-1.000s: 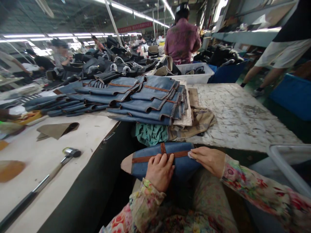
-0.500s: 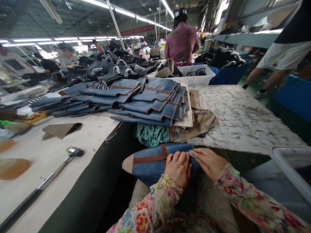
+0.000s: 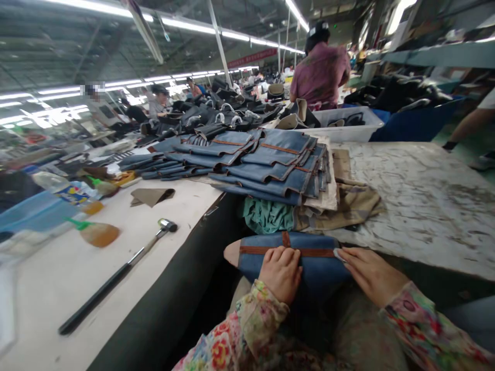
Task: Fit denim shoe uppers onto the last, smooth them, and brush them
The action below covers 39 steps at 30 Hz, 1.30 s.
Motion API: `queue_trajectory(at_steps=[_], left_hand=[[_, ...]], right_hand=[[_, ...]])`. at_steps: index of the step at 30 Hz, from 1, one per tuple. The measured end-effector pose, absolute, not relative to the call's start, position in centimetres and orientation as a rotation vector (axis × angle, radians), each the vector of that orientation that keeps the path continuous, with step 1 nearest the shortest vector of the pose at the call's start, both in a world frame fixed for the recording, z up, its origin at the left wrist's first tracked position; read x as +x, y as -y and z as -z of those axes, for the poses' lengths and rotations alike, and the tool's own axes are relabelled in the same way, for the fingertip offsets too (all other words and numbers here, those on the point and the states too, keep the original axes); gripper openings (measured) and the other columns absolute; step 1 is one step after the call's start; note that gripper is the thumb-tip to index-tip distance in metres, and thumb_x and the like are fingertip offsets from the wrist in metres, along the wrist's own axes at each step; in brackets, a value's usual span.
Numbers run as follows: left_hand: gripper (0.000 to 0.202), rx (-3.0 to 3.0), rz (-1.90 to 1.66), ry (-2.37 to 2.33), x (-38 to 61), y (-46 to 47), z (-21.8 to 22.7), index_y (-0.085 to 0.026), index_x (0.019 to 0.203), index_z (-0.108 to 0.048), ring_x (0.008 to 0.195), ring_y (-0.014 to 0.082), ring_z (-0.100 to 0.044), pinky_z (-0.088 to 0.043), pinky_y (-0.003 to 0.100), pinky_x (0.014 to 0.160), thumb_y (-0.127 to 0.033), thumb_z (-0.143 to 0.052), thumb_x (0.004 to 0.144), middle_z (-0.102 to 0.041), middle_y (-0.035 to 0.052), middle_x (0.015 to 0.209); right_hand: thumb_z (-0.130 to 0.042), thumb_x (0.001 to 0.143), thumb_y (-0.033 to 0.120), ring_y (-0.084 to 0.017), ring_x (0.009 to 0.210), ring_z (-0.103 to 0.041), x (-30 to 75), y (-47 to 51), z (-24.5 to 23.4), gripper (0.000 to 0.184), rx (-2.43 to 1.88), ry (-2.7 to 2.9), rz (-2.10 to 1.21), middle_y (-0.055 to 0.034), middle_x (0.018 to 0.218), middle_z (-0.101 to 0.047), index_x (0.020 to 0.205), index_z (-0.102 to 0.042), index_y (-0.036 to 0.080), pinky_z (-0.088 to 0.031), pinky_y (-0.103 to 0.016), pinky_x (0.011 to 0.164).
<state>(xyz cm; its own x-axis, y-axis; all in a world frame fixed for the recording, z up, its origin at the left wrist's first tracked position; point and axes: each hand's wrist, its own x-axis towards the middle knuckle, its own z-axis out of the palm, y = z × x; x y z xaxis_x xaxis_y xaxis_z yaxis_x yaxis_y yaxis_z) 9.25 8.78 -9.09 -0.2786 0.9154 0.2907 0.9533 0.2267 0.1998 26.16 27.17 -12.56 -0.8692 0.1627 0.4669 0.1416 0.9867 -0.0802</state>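
A blue denim piece (image 3: 309, 263) with a brown strap across it lies folded over my lap, its pale tip pointing left. My left hand (image 3: 281, 273) rests on its middle with the fingers curled down onto the brown strap. My right hand (image 3: 371, 273) lies at the piece's right end, fingers stretched out, with a small pale thing under the fingertips that I cannot make out. Both sleeves are flowered.
A stack of denim pieces (image 3: 266, 165) lies on the worn table (image 3: 425, 196), over teal and tan cloth. A hammer (image 3: 116, 278) and glue bottles (image 3: 96, 233) lie on the pale bench at left. A person in a pink shirt (image 3: 320, 72) stands beyond a white bin (image 3: 348, 129).
My left hand slid right along the strap toward my right hand, then eased back a little. The view has swung left, so the bench's bottles now show.
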Motion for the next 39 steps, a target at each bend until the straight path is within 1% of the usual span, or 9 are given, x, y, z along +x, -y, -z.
queue_trajectory(at_steps=[11, 16, 19, 21, 24, 27, 30, 34, 39], left_hand=[[0.051, -0.226, -0.084, 2.96, -10.9, 17.4, 4.1, -0.013, 0.116, -0.048, 0.103, 0.0304, -0.046, -0.039, 0.042, 0.086, -0.044, -0.033, 0.08, -0.051, 0.0135, 0.114], [0.05, -0.34, -0.027, 3.041, -12.0, 19.7, 4.9, -0.013, 0.097, -0.055, 0.096, 0.0271, -0.05, -0.039, 0.039, 0.085, -0.05, -0.028, 0.077, -0.054, 0.0139, 0.096], [0.044, -0.504, 0.313, 3.113, -8.9, 16.4, 4.5, -0.016, 0.085, -0.055, 0.083, 0.022, -0.054, -0.042, 0.034, 0.078, -0.052, -0.032, 0.074, -0.057, 0.0081, 0.082], [0.045, -0.601, 0.72, 3.209, -5.2, 13.5, 4.6, -0.02, 0.079, -0.053, 0.063, 0.0155, -0.052, -0.044, 0.026, 0.061, -0.059, -0.033, 0.074, -0.054, 0.0009, 0.066], [0.056, -0.53, 1.421, 3.292, 1.1, 9.3, 5.5, -0.019, 0.078, -0.053, 0.04, 0.008, -0.037, -0.027, 0.018, 0.037, -0.071, -0.034, 0.067, -0.044, -0.0044, 0.051], [0.058, -0.538, 1.761, 3.408, 5.7, 5.9, 5.7, -0.017, 0.074, -0.053, 0.035, 0.0042, -0.027, -0.016, 0.016, 0.034, -0.072, -0.043, 0.062, -0.039, -0.006, 0.046], [0.053, -0.785, 1.905, 3.304, 7.4, 3.9, 4.5, -0.016, 0.083, -0.053, 0.037, 0.0042, -0.029, -0.018, 0.015, 0.034, -0.067, -0.044, 0.068, -0.04, -0.0057, 0.049], [0.045, -1.167, 1.562, 3.025, 6.5, 3.3, 4.3, -0.019, 0.103, -0.049, 0.06, 0.0128, -0.053, -0.041, 0.02, 0.052, -0.054, -0.035, 0.079, -0.054, 0.0015, 0.067], [0.036, -1.495, 0.789, 3.177, 6.0, 3.4, 7.4, -0.021, 0.097, -0.055, 0.077, 0.0185, -0.061, -0.046, 0.026, 0.068, -0.045, -0.033, 0.08, -0.064, 0.0056, 0.082]], right_hand=[[-0.034, 0.086, 0.032, -0.022, 0.092, -0.055, 27.4, -27.6, 14.3, 0.036, -0.199, 2.534, -0.096, -0.0085, 0.103, -0.058, 0.107, -0.057, 0.014, -0.049, -0.035, 0.075], [-0.035, 0.087, 0.031, -0.019, 0.091, -0.055, 26.1, -26.3, 13.2, 0.034, -0.206, 2.578, -0.006, -0.0084, 0.102, -0.058, 0.107, -0.058, 0.014, -0.051, -0.031, 0.074], [-0.035, 0.087, 0.029, -0.019, 0.093, -0.054, 25.2, -25.2, 12.9, 0.033, -0.229, 2.606, -0.078, -0.0077, 0.103, -0.058, 0.108, -0.057, 0.016, -0.05, -0.031, 0.078], [-0.036, 0.087, 0.027, -0.018, 0.094, -0.054, 24.7, -24.7, 12.9, 0.032, -0.239, 2.628, -0.13, -0.007, 0.105, -0.058, 0.11, -0.056, 0.018, -0.05, -0.031, 0.08], [-0.036, 0.087, 0.024, -0.018, 0.096, -0.053, 24.4, -24.3, 13.1, 0.033, -0.261, 2.634, -0.16, -0.0073, 0.107, -0.057, 0.113, -0.054, 0.018, -0.049, -0.031, 0.082], [-0.036, 0.087, 0.023, -0.018, 0.098, -0.052, 24.4, -23.9, 13.0, 0.033, -0.249, 2.62, -0.15, -0.0079, 0.108, -0.056, 0.116, -0.052, 0.017, -0.048, -0.031, 0.083], [-0.034, 0.088, 0.021, -0.019, 0.099, -0.05, 24.4, -23.4, 12.7, 0.033, -0.301, 2.599, -0.177, -0.009, 0.107, -0.056, 0.114, -0.053, 0.014, -0.047, -0.033, 0.085], [-0.032, 0.088, 0.019, -0.02, 0.099, -0.049, 24.3, -22.8, 12.4, 0.033, -0.364, 2.578, -0.226, -0.01, 0.107, -0.055, 0.113, -0.054, 0.012, -0.046, -0.036, 0.085], [-0.033, 0.088, 0.019, -0.02, 0.1, -0.049, 24.5, -22.5, 12.4, 0.033, -0.382, 2.553, -0.267, -0.0099, 0.107, -0.055, 0.113, -0.053, 0.014, -0.046, -0.034, 0.084]])
